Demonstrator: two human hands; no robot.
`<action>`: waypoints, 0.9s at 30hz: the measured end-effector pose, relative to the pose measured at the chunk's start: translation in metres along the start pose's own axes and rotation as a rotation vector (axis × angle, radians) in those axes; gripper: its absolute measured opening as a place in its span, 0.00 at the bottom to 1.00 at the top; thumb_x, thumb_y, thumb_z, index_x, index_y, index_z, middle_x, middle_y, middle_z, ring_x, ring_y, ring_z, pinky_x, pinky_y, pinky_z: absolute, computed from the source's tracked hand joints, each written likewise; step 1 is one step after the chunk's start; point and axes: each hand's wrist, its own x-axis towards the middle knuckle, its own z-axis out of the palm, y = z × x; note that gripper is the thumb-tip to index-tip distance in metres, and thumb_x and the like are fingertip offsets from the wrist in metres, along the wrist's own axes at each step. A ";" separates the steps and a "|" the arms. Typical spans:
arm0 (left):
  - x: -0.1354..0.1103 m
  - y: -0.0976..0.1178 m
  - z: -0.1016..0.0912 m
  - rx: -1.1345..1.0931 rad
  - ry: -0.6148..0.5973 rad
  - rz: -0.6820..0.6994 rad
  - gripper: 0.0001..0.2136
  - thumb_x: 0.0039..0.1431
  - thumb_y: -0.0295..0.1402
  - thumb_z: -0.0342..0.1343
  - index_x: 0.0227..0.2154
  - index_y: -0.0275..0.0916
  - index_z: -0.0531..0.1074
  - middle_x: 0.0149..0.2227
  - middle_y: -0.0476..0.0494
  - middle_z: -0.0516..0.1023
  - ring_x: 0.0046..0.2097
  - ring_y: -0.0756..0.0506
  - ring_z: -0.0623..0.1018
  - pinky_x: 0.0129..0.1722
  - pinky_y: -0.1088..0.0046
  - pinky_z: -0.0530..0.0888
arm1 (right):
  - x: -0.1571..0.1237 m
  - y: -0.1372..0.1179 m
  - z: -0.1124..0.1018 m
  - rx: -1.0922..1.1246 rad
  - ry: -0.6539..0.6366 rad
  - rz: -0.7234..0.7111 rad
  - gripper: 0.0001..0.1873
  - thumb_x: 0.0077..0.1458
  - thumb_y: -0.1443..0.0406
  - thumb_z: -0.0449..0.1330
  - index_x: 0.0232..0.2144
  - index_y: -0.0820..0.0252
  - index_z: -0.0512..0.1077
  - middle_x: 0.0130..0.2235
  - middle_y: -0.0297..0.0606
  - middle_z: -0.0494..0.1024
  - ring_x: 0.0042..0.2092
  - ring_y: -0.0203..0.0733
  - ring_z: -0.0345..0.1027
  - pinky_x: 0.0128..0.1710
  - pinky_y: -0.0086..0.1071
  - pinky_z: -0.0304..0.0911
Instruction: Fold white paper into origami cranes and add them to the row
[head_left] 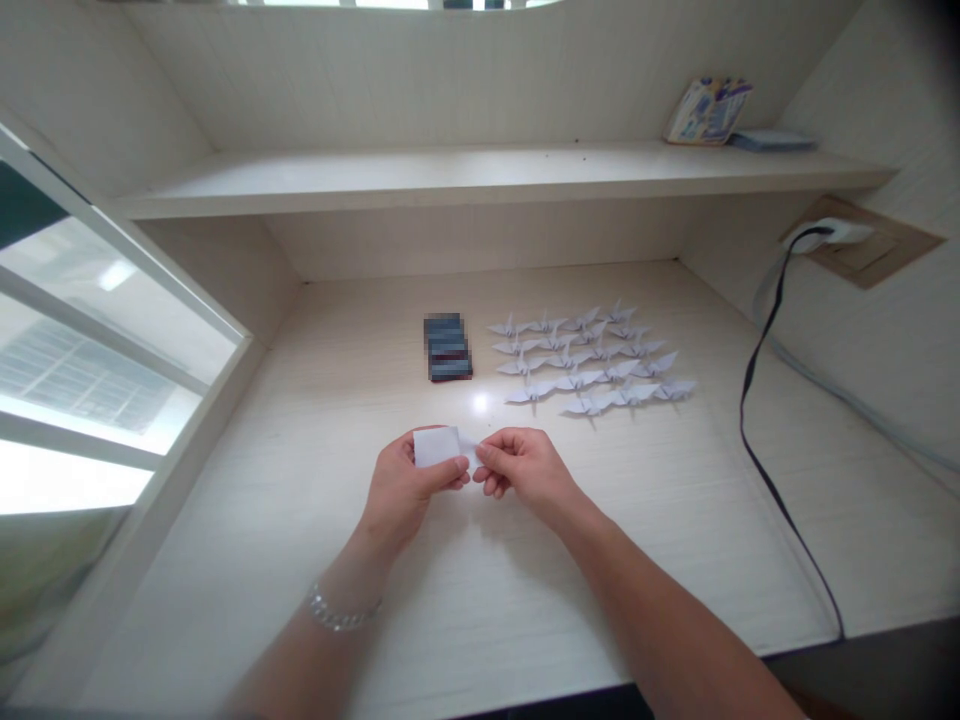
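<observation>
A small folded piece of white paper [436, 446] is held between my two hands, above the desk. My left hand [409, 485] grips its left part, with the thumb pressed along the lower edge. On the other side, my right hand [525, 465] pinches the paper's right end between thumb and forefinger. That end narrows toward the pinch, and the fingers partly hide it. Beyond my right hand, several white paper cranes [581, 380] stand in rows on the desk. A dark rectangular object [448, 348], blurred out by pixelation, lies beyond the paper.
A black cord [750, 400] runs from the wall socket [874, 240] down the right side to the desk's front edge. Above the back of the desk is a shelf [450, 178] with a colourful packet [707, 110] on it. A window frame [202, 400] borders the left side.
</observation>
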 end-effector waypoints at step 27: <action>-0.001 -0.001 -0.003 0.106 -0.006 0.009 0.21 0.40 0.31 0.66 0.39 0.32 0.67 0.26 0.46 0.76 0.25 0.49 0.76 0.25 0.74 0.74 | -0.003 -0.005 -0.012 -0.385 -0.038 -0.201 0.10 0.52 0.59 0.57 0.27 0.61 0.70 0.27 0.35 0.73 0.28 0.34 0.65 0.27 0.27 0.59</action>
